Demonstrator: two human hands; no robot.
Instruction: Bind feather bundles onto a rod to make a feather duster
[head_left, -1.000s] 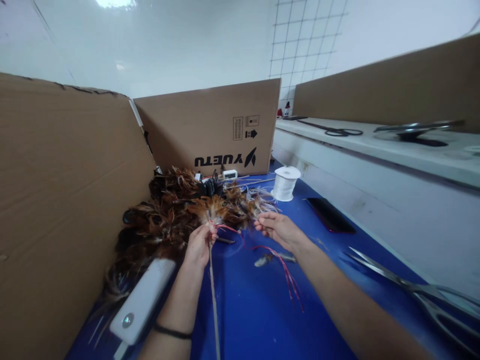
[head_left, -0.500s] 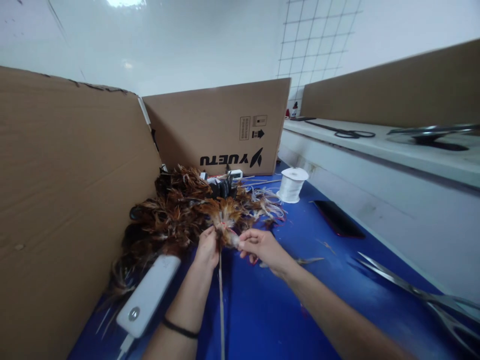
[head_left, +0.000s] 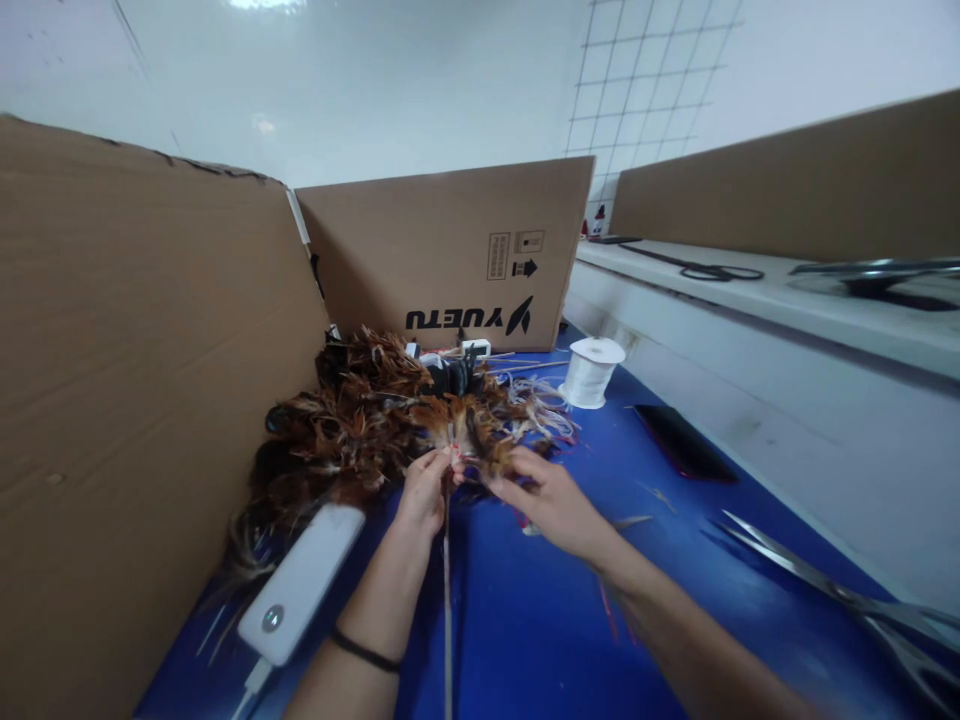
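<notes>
My left hand [head_left: 426, 492] is closed round the top of a thin stick [head_left: 448, 610], which runs down toward me. Pale and brown feathers [head_left: 439, 420] fan out above those fingers, with red thread [head_left: 455, 457] at their base. Beside it on the right, my right hand [head_left: 555, 500] pinches a tuft of brown feathers [head_left: 495, 457], slightly blurred. A red strand [head_left: 607, 608] hangs below my right wrist. Behind both hands spreads a heap of brown feathers [head_left: 337, 430].
A white power bank [head_left: 300, 585] with a cable lies at left. On the right are a white spool [head_left: 592, 372], a dark phone-like slab [head_left: 684, 442] and large scissors [head_left: 832, 590]. Cardboard panels [head_left: 442, 250] stand left and behind. Another pair of scissors [head_left: 712, 270] rests on the ledge.
My right hand has moved slightly right, and the feather tuft by its fingers now spreads up and outward. My left hand stays at the stick's top. The view has shifted slightly.
</notes>
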